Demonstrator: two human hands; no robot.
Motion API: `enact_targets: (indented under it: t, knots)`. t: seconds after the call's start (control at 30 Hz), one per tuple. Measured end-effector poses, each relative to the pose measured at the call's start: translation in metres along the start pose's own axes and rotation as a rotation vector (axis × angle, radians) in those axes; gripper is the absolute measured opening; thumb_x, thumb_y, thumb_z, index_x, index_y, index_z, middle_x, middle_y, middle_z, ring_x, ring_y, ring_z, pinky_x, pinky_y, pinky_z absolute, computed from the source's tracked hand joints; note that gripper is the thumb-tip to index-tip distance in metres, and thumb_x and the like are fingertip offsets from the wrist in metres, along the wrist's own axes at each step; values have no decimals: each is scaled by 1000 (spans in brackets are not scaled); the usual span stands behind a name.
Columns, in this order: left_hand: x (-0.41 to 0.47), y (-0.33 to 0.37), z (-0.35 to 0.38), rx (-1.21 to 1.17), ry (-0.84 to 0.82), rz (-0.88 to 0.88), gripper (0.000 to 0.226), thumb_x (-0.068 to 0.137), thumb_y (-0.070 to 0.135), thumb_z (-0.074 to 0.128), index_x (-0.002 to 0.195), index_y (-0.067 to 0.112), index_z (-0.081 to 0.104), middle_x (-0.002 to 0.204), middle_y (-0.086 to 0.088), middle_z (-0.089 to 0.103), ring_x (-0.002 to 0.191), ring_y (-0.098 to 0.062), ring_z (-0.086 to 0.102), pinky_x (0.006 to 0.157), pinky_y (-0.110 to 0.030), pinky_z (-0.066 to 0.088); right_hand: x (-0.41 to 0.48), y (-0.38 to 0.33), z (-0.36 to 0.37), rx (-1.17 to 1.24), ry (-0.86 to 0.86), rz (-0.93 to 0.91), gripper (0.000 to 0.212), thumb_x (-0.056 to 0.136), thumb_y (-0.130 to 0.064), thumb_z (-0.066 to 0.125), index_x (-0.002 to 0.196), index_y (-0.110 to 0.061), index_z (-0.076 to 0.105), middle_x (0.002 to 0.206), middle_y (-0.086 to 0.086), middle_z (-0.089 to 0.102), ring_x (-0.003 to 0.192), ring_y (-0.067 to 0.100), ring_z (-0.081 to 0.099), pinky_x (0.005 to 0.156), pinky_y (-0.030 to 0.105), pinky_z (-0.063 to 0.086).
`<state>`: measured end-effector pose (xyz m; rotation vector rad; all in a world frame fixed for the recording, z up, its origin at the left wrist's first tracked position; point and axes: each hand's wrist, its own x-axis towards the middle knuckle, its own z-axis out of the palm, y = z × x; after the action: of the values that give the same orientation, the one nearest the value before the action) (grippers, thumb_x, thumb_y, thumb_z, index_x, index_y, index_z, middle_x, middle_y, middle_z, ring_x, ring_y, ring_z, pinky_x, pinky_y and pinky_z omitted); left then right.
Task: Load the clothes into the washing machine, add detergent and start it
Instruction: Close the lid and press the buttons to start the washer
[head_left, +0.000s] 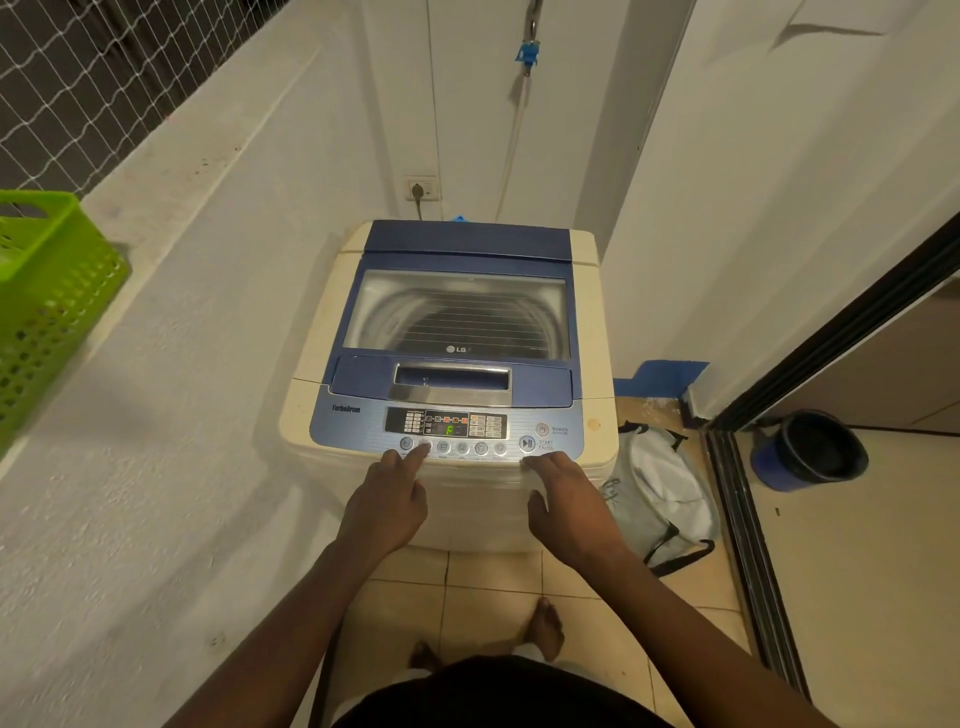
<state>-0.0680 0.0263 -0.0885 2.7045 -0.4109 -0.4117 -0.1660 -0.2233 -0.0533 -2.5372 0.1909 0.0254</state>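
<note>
The washing machine (311, 374) stands in the corner against the white walls, a cream top-loader on the tiled floor (488, 577). Its blue lid (467, 244) is down, and the clear window (457, 312) shows the ribbed drum, though what lies inside cannot be made out. On the control panel (353, 431) along the front edge, the display (449, 430) glows with a green figure.

The left hand (387, 512) reaches to the row of round buttons (462, 447). Its index finger (415, 460) is stretched out, with the tip on the second button from the left, and the other fingers are curled under the palm. The right hand (566, 506) rests on the panel's front right corner. Its fingers (545, 462) lie fairly straight and close together, just below the start/pause button (527, 443), and the thumb hangs apart over the machine's front. Neither hand holds anything.

Behind the machine a plug sits in a wall socket (422, 188), and a hose with a blue fitting (527, 52) hangs down the wall. A white bag (660, 493) with dark straps slumps on the floor just beside the machine's right side. Further right, past a sliding-door track (737, 519), stands a dark bucket (810, 449). On the ledge (171, 364) to the left sits a green slotted basket (47, 312), with netting (78, 67) above it. The person's bare feet (543, 629) are on the tiles in front of the machine.
</note>
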Motion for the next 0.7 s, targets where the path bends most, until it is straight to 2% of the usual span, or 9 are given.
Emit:
enact_targets:
  t: [0.43,0.7]
  knots:
    - [-1,2,-3,-22,-21,-32,60,103,24,48,159,39,33,126,-1,54,119,-21,54,93,-44,59,5,-4,-1,-17,-21,12,46,89,-11,59,134,-18,60,130,1,59,119,20,57,95,30,52]
    - [-1,7,-9,-26,10,-5,55,100,28,49,154,32,42,132,-3,56,124,-25,55,94,-47,58,10,-2,-3,-67,-22,20,51,88,-12,59,138,-20,58,129,0,59,120,20,55,94,34,56]
